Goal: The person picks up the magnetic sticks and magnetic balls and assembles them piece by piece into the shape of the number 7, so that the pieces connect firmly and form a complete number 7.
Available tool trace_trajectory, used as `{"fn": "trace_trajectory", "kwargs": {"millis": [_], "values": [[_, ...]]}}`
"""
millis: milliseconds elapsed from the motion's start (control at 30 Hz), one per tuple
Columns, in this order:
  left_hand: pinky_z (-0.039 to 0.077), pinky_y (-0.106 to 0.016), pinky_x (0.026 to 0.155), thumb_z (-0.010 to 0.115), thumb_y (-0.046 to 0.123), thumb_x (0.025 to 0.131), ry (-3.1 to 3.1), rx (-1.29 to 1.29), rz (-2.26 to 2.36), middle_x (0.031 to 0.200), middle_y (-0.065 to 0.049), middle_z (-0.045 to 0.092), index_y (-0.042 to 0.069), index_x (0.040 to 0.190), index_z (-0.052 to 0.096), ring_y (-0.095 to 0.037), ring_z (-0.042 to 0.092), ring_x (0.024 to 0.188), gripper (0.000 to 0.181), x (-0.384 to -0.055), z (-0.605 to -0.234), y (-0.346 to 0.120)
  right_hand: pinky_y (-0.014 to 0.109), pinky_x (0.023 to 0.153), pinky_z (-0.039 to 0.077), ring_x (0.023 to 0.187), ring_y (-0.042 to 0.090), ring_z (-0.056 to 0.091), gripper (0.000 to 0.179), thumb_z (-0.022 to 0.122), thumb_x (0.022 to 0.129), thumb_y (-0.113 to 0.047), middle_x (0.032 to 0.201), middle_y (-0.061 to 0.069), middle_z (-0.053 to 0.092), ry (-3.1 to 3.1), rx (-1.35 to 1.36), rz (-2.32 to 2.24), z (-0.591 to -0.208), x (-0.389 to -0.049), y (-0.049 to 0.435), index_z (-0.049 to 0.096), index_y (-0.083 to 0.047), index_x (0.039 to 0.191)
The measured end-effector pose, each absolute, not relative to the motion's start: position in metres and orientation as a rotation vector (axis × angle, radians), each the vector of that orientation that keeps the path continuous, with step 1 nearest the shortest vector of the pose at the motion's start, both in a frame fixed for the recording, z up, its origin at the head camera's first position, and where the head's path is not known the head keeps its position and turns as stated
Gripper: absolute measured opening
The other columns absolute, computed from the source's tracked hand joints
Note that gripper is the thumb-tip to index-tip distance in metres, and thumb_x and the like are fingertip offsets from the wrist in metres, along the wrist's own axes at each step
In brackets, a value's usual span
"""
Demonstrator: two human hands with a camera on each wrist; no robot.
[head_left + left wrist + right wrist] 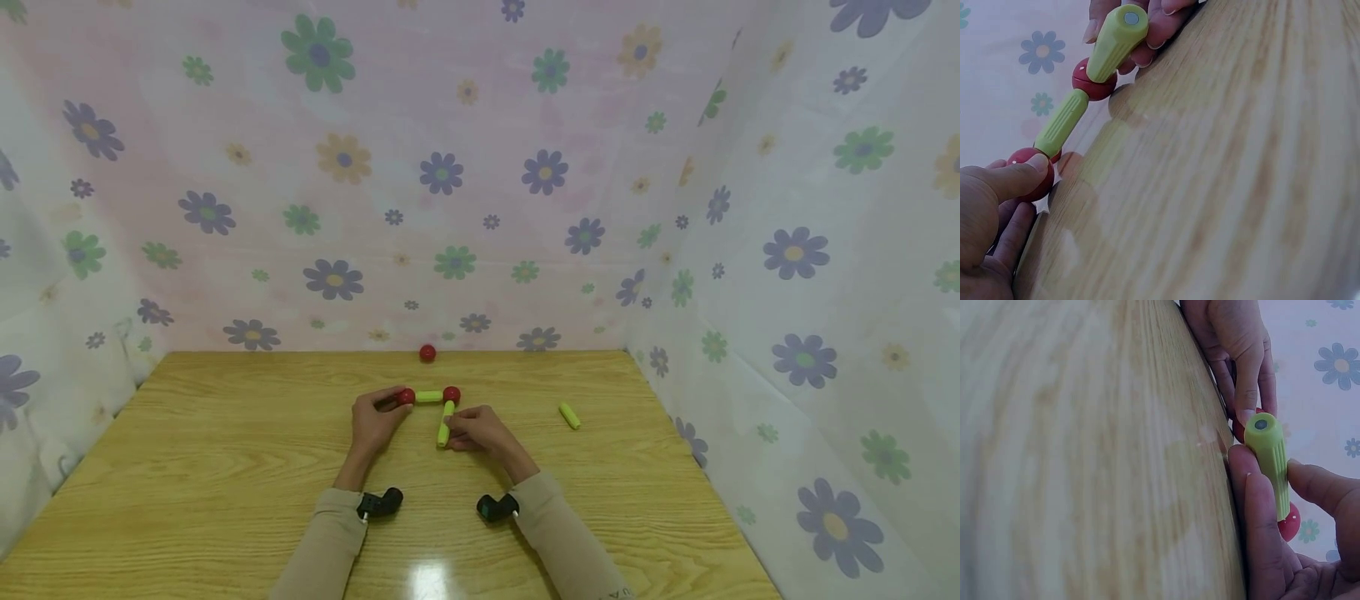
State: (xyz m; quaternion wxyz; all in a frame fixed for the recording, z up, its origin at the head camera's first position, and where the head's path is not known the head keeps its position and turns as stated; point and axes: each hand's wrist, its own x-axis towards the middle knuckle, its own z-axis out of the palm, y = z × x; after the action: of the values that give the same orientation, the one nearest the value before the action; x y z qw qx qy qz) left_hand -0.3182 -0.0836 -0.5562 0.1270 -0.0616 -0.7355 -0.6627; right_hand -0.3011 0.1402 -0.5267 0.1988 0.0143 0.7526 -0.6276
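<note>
My left hand (377, 421) grips a red ball (407, 397) between thumb and fingers. A light green rod (429, 397) runs from that ball to a second red ball (452, 395). From the second ball another green rod (445, 425) extends toward me, pinched between the thumb and fingers of my right hand (482, 432). In the left wrist view, the near end of this rod (1116, 40) shows a round grey metal disc. Seen from the right wrist, the rod (1271, 465) overlaps the red ball held by the left hand.
A loose red ball (427, 353) lies at the back edge of the wooden table (225, 467). One more green rod (570, 415) lies on the right side. Flower-patterned cloth (480, 183) hangs behind and along both sides.
</note>
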Motion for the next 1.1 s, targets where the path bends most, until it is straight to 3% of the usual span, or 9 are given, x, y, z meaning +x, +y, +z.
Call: {"fn": "trace_trajectory", "kwargs": {"millis": [367, 567, 800, 1100], "values": [[0.058, -0.042, 0.094, 0.075, -0.009, 0.086, -2.167, -0.219, -1.929, 0.121, -0.037, 0.064, -0.016, 0.120, 0.067, -0.049, 0.064, 0.114, 0.036, -0.297, -0.525, -0.080, 0.023, 0.068, 0.062, 0.072, 0.011, 0.071, 0.041, 0.065, 0.101, -0.027, 0.089, 0.010, 0.073, 2.121, -0.018, -1.746, -0.530, -0.300, 0.144, 0.066, 0.008, 0.123], [0.055, -0.051, 0.096, 0.076, -0.010, 0.085, -2.148, -0.207, -1.923, 0.120, -0.037, 0.065, -0.016, 0.119, 0.068, -0.049, 0.064, 0.114, 0.035, -0.303, -0.534, -0.080, 0.025, 0.069, 0.063, 0.074, 0.013, 0.073, 0.043, 0.065, 0.102, -0.027, 0.092, 0.013, 0.074, 2.111, -0.035, -1.765, -0.530, -0.298, 0.146, 0.065, 0.009, 0.125], [0.057, -0.044, 0.096, 0.080, -0.003, 0.084, -2.140, -0.150, -1.926, 0.120, -0.030, 0.068, -0.007, 0.118, 0.072, -0.042, 0.067, 0.113, 0.035, -0.315, -0.553, -0.083, 0.025, 0.071, 0.063, 0.076, 0.014, 0.074, 0.041, 0.064, 0.102, -0.025, 0.092, 0.013, 0.076, 2.087, -0.053, -1.784, -0.530, -0.294, 0.146, 0.064, 0.010, 0.124], [0.059, -0.038, 0.094, 0.081, -0.001, 0.084, -2.139, -0.152, -1.958, 0.120, -0.030, 0.069, -0.005, 0.118, 0.073, -0.041, 0.068, 0.113, 0.035, -0.317, -0.556, -0.083, 0.024, 0.070, 0.063, 0.076, 0.015, 0.075, 0.034, 0.059, 0.103, -0.017, 0.092, 0.017, 0.077, 2.082, -0.041, -1.815, -0.531, -0.289, 0.150, 0.064, 0.011, 0.121]]}}
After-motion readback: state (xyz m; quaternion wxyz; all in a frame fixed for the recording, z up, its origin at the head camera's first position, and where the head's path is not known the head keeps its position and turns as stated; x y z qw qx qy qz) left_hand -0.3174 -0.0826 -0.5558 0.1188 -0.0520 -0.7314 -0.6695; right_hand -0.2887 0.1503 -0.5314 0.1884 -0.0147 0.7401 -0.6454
